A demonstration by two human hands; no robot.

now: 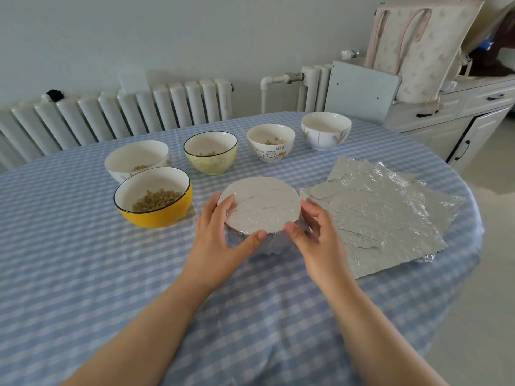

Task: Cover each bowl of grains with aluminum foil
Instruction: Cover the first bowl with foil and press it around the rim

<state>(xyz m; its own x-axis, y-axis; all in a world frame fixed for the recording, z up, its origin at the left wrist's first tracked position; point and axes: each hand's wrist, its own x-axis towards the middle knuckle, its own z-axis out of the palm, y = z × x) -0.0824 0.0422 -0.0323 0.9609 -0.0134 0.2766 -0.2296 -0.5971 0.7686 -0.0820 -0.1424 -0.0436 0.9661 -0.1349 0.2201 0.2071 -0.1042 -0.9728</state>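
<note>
A foil-covered bowl (260, 204) stands in the middle of the table, its foil stretched flat over the rim. My left hand (220, 235) cups its left side, thumb on the front rim. My right hand (315, 238) cups its right side, fingers curled against the foil. A yellow bowl (153, 197) of grains sits uncovered to the left. Behind stand a white bowl (136, 160), a pale green bowl (211, 152), a cat-print bowl (271, 142) and a white bowl with a leaf pattern (326, 130), all uncovered. Loose foil sheets (381, 213) lie flat to the right.
The round table has a blue checked cloth (83, 260). A radiator (117, 115) runs along the wall behind. A white cabinet (457, 121) with a tote bag (418, 45) on it stands at the back right, past the table edge.
</note>
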